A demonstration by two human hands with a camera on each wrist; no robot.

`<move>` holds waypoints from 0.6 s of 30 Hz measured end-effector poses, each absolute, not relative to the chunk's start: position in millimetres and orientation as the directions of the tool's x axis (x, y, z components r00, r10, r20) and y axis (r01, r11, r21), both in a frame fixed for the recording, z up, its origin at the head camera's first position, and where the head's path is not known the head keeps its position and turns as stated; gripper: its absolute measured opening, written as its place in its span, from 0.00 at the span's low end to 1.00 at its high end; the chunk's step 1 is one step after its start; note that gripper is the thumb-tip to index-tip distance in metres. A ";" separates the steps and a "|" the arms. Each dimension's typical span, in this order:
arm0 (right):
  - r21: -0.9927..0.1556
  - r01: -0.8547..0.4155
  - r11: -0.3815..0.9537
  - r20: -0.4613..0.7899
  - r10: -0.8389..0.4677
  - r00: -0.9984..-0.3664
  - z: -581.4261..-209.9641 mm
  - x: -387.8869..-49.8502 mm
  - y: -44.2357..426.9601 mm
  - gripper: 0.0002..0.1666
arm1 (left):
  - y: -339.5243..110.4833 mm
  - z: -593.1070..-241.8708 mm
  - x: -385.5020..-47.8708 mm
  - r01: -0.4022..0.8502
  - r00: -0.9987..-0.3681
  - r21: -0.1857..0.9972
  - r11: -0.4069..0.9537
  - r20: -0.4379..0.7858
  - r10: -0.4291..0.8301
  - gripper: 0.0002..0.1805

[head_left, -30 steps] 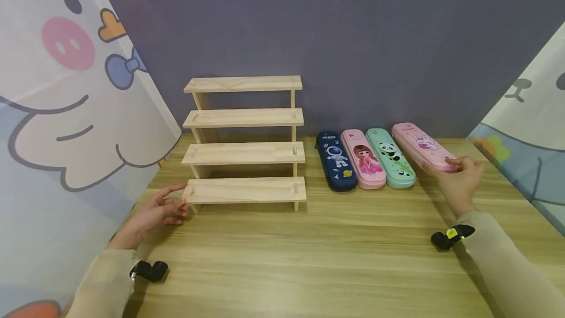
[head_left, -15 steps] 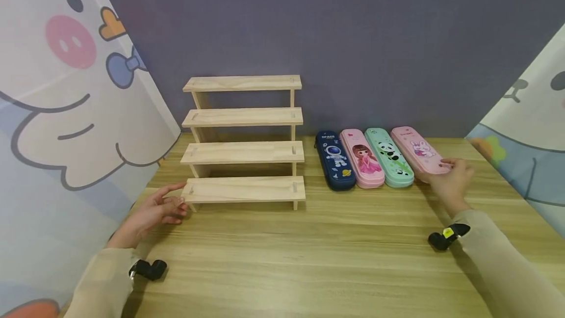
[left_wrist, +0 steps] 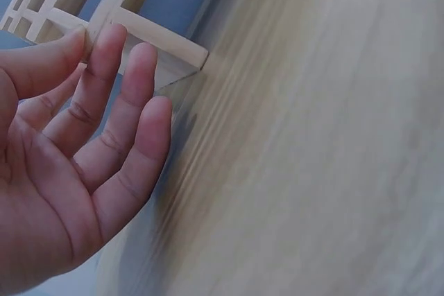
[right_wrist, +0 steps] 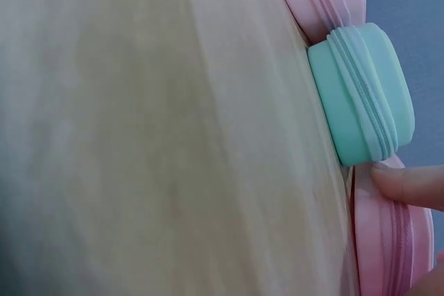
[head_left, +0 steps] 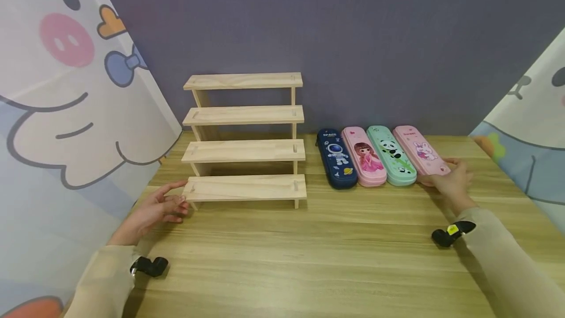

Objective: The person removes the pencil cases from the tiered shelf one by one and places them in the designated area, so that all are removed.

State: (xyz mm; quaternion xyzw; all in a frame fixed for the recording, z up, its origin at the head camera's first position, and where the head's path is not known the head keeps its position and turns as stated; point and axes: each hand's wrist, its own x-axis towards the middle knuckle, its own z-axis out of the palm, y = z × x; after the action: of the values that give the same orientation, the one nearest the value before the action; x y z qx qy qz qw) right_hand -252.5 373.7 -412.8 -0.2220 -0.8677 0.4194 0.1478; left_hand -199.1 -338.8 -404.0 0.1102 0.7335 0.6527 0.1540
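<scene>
My right hand (head_left: pixel 452 183) grips the near end of a pink pencil case (head_left: pixel 424 152) with a rabbit print, thumb at its left side and fingers at its right. The case lies beside a mint-green panda pencil case (head_left: pixel 392 156), then a pink pencil case with a girl (head_left: pixel 365 157), then a navy astronaut pencil case (head_left: pixel 337 158). In the right wrist view a finger (right_wrist: pixel 409 185) lies against the pink case, close to the green one (right_wrist: pixel 361 95). My left hand (head_left: pixel 154 210) touches the left end of a four-tier wooden shelf (head_left: pixel 244 189), fingers loosely bent.
The wood-grain table (head_left: pixel 282 254) spreads in front of the shelf and cases. A grey wall panel (head_left: pixel 375 38) stands close behind them. Printed cartoon panels flank the table at the left (head_left: pixel 101 136) and right (head_left: pixel 543 161).
The pink rabbit pencil case, raised at its near end before, has come down leftward to lie next to the green one, my right hand still gripping it. My left hand stays at the shelf.
</scene>
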 end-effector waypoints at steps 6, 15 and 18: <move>-0.887 0.248 0.389 -0.010 0.521 -0.854 -410.2 -250.6 375.5 0.65 | -341.2 -401.6 -195.9 -0.047 -0.921 0.990 0.133 -0.095 0.377 0.24; -0.970 0.227 0.082 -0.171 0.427 -0.888 -404.3 -240.7 390.5 0.68 | -338.8 -394.5 -197.9 -0.073 -0.930 0.974 0.216 -0.144 0.338 0.27; -0.947 0.217 -0.236 -0.279 0.277 -0.919 -399.6 -239.0 404.5 0.62 | -336.0 -393.2 -199.5 -0.067 -0.938 0.959 0.275 -0.155 0.309 0.33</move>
State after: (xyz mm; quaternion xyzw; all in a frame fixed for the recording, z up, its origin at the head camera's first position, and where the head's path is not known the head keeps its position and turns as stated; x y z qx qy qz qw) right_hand -239.0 404.5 -399.6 -0.1998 -0.6179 0.7602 0.0199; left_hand -199.5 -336.0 -393.2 0.0773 0.7828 0.5970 0.1579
